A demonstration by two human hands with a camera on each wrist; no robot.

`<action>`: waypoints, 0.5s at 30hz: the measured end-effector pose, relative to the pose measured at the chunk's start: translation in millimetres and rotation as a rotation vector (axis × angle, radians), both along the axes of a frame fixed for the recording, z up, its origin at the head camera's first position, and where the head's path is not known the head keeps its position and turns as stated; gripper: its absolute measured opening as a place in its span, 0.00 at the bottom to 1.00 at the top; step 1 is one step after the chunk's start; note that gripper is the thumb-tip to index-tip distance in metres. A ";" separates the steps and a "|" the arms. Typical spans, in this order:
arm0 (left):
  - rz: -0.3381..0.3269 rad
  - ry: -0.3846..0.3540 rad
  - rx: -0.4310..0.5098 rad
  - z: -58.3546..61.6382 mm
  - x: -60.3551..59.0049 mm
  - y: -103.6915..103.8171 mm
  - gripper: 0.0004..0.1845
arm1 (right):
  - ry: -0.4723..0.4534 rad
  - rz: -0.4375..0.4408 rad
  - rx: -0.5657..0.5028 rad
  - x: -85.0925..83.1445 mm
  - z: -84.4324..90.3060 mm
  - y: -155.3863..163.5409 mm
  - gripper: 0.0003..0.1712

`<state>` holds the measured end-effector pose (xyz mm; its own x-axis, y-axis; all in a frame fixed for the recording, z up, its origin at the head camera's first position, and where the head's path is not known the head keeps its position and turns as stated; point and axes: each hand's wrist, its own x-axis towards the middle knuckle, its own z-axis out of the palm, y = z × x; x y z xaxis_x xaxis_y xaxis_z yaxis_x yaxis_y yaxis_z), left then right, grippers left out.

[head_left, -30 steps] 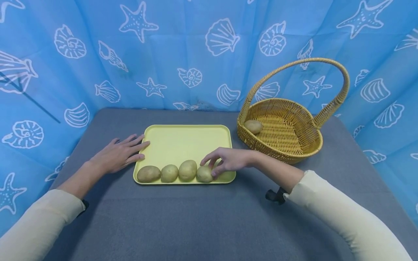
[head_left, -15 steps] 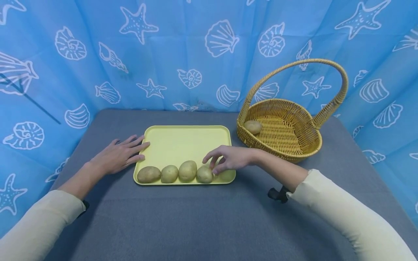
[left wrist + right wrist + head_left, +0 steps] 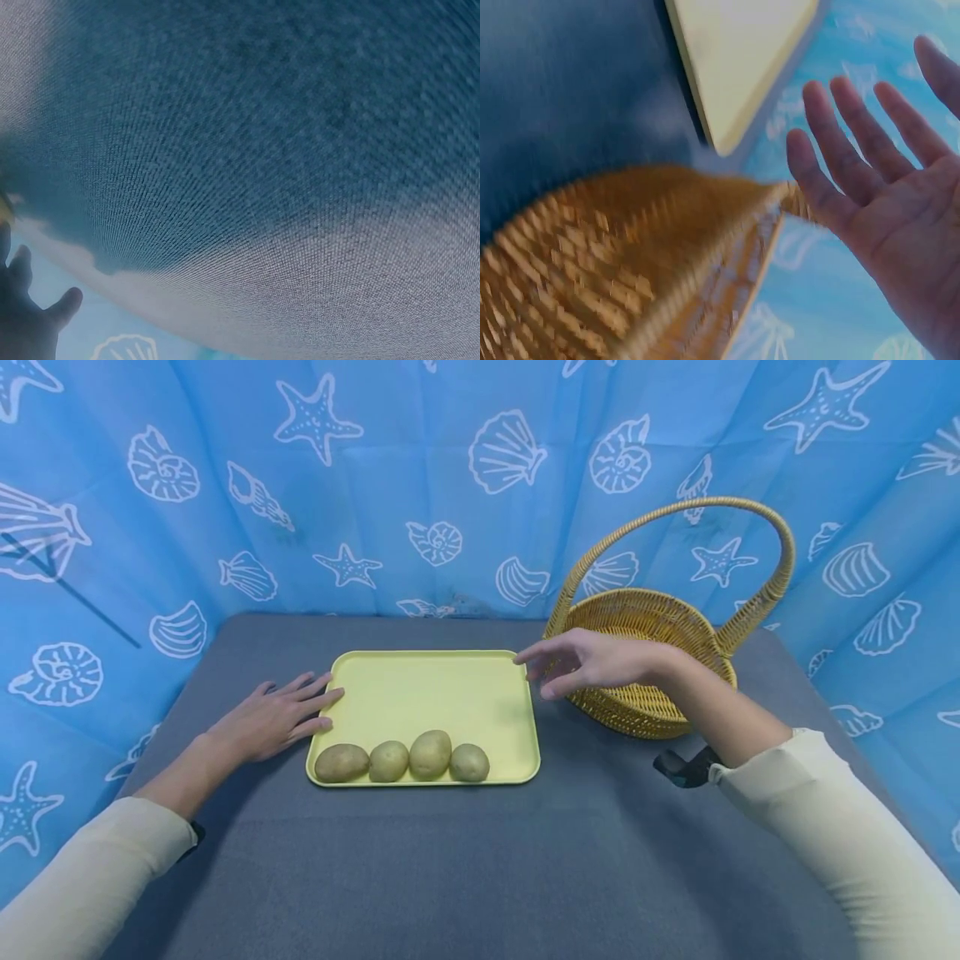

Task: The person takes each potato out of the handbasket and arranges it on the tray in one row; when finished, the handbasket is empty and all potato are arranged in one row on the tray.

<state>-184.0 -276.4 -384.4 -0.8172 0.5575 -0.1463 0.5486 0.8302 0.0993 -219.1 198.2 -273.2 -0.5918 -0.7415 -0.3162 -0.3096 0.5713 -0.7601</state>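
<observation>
Several potatoes (image 3: 431, 754) lie in a row along the near edge of the yellow tray (image 3: 435, 693). My left hand (image 3: 273, 718) lies flat with spread fingers, its fingertips over the tray's left rim. In the head view my right hand (image 3: 600, 660) hovers between the tray's right end and the wicker basket (image 3: 633, 714), with nothing in its fingers. The right wrist view shows that hand's palm (image 3: 915, 217) bare and its fingers spread beside the basket. The potato at the basket's left side is hidden behind the right hand.
The basket's tall arched handle (image 3: 693, 503) rises at the right, above the rim. A grey cloth (image 3: 420, 868) covers the table. Behind it hangs a blue curtain (image 3: 420, 460) with white shell and starfish prints.
My right hand has let go of the rightmost potato on the tray and moved up and right towards the basket. The left hand has stayed in place.
</observation>
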 end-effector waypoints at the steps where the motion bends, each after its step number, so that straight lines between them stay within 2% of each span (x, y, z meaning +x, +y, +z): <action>1: 0.001 0.000 0.001 -0.3 0.0 -0.1 0.32 | -0.002 -0.009 0.009 -2.2 2.9 5.8 0.35; 6: 0.002 -0.002 0.011 -0.1 0.1 -0.4 0.32 | 0.029 -0.066 0.036 -13.7 12.7 33.3 0.35; 10: 0.002 -0.003 0.011 0.4 0.2 -0.3 0.32 | 0.073 -0.114 0.058 -23.0 12.4 54.1 0.35; 15: 0.007 -0.008 0.011 0.0 0.1 0.2 0.32 | 0.015 -0.180 0.050 -31.3 5.5 74.5 0.37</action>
